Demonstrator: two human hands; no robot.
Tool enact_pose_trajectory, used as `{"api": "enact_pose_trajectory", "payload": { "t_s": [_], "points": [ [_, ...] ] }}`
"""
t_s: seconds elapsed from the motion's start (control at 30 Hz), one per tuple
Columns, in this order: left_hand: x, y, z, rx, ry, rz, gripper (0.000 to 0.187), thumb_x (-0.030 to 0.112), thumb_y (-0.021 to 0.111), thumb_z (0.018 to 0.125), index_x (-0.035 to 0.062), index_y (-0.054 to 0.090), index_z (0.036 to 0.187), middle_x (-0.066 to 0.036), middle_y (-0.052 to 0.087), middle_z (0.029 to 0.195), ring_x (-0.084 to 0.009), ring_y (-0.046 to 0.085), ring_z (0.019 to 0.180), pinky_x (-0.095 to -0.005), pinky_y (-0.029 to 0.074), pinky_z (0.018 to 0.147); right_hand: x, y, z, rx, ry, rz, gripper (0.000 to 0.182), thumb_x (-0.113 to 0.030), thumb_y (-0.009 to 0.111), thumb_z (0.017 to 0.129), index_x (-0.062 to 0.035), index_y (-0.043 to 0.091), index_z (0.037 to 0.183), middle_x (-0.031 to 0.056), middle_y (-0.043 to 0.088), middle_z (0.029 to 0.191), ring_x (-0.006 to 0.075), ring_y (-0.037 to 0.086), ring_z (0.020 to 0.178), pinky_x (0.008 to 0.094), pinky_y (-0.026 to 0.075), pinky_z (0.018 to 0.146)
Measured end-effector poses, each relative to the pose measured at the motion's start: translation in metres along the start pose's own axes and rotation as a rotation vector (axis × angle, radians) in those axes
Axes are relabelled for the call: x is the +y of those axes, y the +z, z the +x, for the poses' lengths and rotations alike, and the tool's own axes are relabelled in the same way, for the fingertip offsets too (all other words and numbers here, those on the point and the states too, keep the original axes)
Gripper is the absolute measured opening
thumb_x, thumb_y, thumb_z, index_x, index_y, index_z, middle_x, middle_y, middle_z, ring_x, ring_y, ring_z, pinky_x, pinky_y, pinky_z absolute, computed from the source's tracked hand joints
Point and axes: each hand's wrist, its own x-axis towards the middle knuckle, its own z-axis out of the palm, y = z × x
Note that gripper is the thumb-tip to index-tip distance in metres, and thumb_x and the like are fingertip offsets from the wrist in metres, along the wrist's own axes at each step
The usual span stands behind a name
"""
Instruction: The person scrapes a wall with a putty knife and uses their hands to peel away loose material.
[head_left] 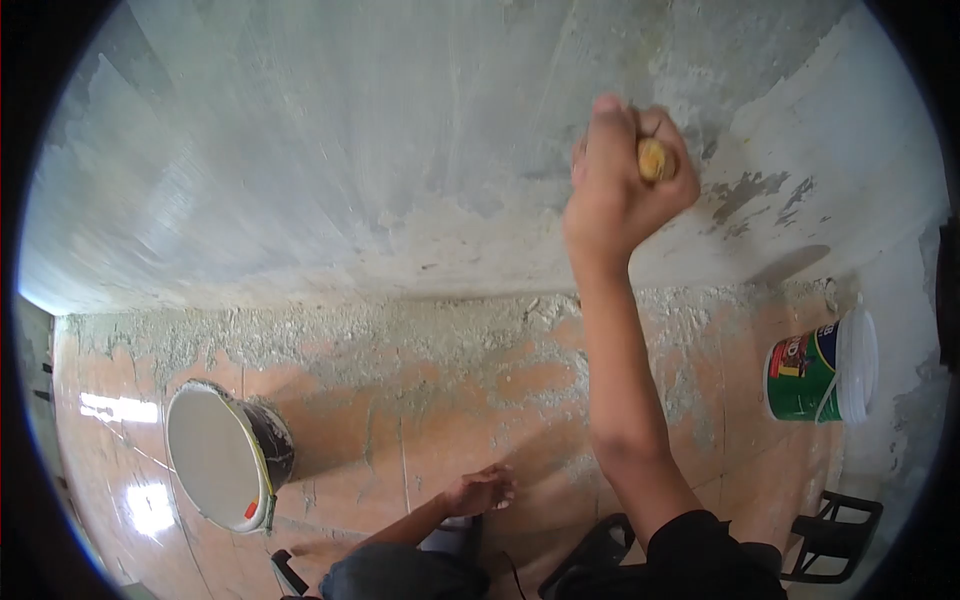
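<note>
My right hand point(632, 185) is raised against the grey wall point(400, 130), its fingers wrapped round a tool with a yellowish wooden handle point(655, 160). Only the butt of that handle shows; the rest is hidden behind the fist. The wall has smeared streaks, with a paler rough band low down and dark patches right of the fist. Low in the view, my left hand point(480, 491) hangs over the floor close to my leg, fingers loosely bent and apart, with nothing in it.
A dark bucket point(275, 440) with a pale grey round top stands on the tiled floor point(450, 450) at left. At right is a green paint bucket point(805, 375) with a white rim. Crumbly grey debris point(330, 335) lies along the wall's foot. A black plastic frame point(835, 537) sits lower right.
</note>
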Motion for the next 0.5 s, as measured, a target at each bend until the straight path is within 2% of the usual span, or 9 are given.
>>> {"api": "enact_pose_trajectory", "payload": {
  "t_s": [0.03, 0.07, 0.1, 0.17, 0.3, 0.37, 0.4, 0.43, 0.5],
  "points": [
    [-0.002, -0.001, -0.001, 0.015, -0.009, -0.009, 0.032, 0.020, 0.052, 0.090, 0.0150, 0.048, 0.121, -0.007, 0.057, 0.112, -0.0213, 0.055, 0.102, -0.0370, 0.040, 0.090, 0.002, 0.004, 0.001, 0.005, 0.112, 0.011, 0.017, -0.001, 0.053, 0.078, -0.0015, 0.050, 0.061, 0.0002, 0.042, 0.049, 0.0054, 0.035, 0.040, 0.0216, 0.028, 0.036],
    [0.002, -0.003, 0.003, 0.027, -0.005, -0.017, 0.032, 0.019, 0.052, 0.090, 0.0150, 0.048, 0.121, -0.007, 0.057, 0.113, -0.0215, 0.055, 0.103, -0.0369, 0.040, 0.091, -0.004, 0.000, 0.002, 0.046, -0.082, 0.004, 0.015, -0.004, 0.056, 0.079, -0.0022, 0.051, 0.066, 0.0001, 0.045, 0.052, 0.0054, 0.039, 0.041, 0.0214, 0.029, 0.036],
    [0.007, 0.000, 0.005, 0.021, 0.017, -0.003, 0.032, 0.019, 0.052, 0.090, 0.0150, 0.048, 0.121, -0.007, 0.057, 0.113, -0.0215, 0.055, 0.103, -0.0369, 0.040, 0.091, -0.023, -0.006, 0.003, -0.002, 0.018, 0.187, 0.013, -0.004, 0.057, 0.079, -0.0034, 0.050, 0.068, 0.0013, 0.047, 0.054, 0.0060, 0.041, 0.042, 0.0215, 0.030, 0.036],
    [0.004, 0.006, 0.000, -0.007, 0.010, -0.025, 0.032, 0.019, 0.051, 0.090, 0.0151, 0.048, 0.121, -0.007, 0.057, 0.113, -0.0217, 0.055, 0.102, -0.0376, 0.040, 0.091, -0.008, 0.006, -0.002, 0.098, 0.010, 0.135, 0.029, -0.001, 0.060, 0.081, -0.0066, 0.042, 0.058, -0.0016, 0.046, 0.052, 0.0023, 0.038, 0.046, 0.0194, 0.027, 0.042],
    [0.006, 0.003, 0.003, -0.021, -0.017, -0.013, 0.030, 0.018, 0.052, 0.089, 0.0149, 0.050, 0.119, -0.007, 0.057, 0.113, -0.0224, 0.055, 0.102, -0.0377, 0.041, 0.090, 0.000, 0.004, -0.012, 0.013, 0.142, 0.013, 0.031, -0.002, 0.059, 0.082, -0.0071, 0.041, 0.058, -0.0011, 0.045, 0.051, 0.0024, 0.037, 0.046, 0.0193, 0.027, 0.042],
    [0.009, 0.001, 0.004, -0.016, 0.013, -0.022, 0.031, 0.018, 0.053, 0.089, 0.0147, 0.051, 0.119, -0.007, 0.057, 0.112, -0.0227, 0.055, 0.102, -0.0377, 0.041, 0.090, -0.021, -0.003, -0.007, 0.108, 0.032, 0.257, 0.031, -0.001, 0.059, 0.081, -0.0076, 0.040, 0.058, -0.0022, 0.043, 0.051, 0.0026, 0.035, 0.047, 0.0200, 0.026, 0.042],
    [0.002, 0.000, 0.000, 0.004, 0.026, -0.033, 0.031, 0.019, 0.053, 0.089, 0.0146, 0.051, 0.119, -0.007, 0.057, 0.112, -0.0230, 0.055, 0.102, -0.0376, 0.041, 0.090, 0.001, -0.005, -0.010, 0.154, 0.010, 0.038, 0.031, -0.001, 0.059, 0.082, -0.0078, 0.039, 0.058, -0.0025, 0.043, 0.052, 0.0032, 0.034, 0.048, 0.0207, 0.026, 0.043],
    [-0.004, 0.000, -0.002, 0.011, 0.011, -0.048, 0.031, 0.019, 0.053, 0.089, 0.0146, 0.051, 0.119, -0.007, 0.057, 0.112, -0.0230, 0.055, 0.102, -0.0376, 0.041, 0.090, 0.007, -0.010, -0.016, 0.154, 0.021, 0.018, 0.031, -0.001, 0.059, 0.082, -0.0078, 0.039, 0.058, -0.0025, 0.043, 0.052, 0.0032, 0.034, 0.048, 0.0207, 0.026, 0.043],
    [0.004, 0.002, 0.003, -0.050, 0.007, -0.065, 0.031, 0.019, 0.054, 0.088, 0.0146, 0.051, 0.119, -0.007, 0.057, 0.112, -0.0233, 0.055, 0.102, -0.0378, 0.041, 0.089, 0.011, -0.007, -0.019, 0.057, 0.237, -0.004, 0.031, -0.002, 0.059, 0.082, -0.0076, 0.040, 0.058, -0.0027, 0.043, 0.052, 0.0035, 0.035, 0.049, 0.0210, 0.027, 0.044]
  ]
}}
